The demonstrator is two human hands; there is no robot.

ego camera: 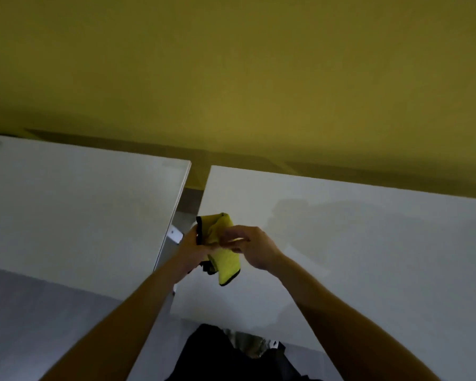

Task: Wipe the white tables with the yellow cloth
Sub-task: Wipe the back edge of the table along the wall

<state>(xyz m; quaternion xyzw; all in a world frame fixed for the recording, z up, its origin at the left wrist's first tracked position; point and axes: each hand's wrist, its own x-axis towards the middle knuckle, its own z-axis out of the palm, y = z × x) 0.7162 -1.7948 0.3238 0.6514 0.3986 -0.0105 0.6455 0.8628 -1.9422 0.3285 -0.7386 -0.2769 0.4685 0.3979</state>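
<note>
A yellow cloth [223, 257] with a dark hem hangs bunched in the air between my two hands, above the left edge of the right white table [355, 243]. My left hand [191, 247] grips the cloth from the left, thumb along its dark hem. My right hand [252, 247] pinches the cloth's upper part with curled fingers. A second white table [74, 215] lies to the left, apart from the cloth.
A narrow gap [186, 207] separates the two tables, with a metal frame part showing in it. A yellow wall [231, 78] stands right behind both tables. My dark clothing [220, 356] shows at the near edge.
</note>
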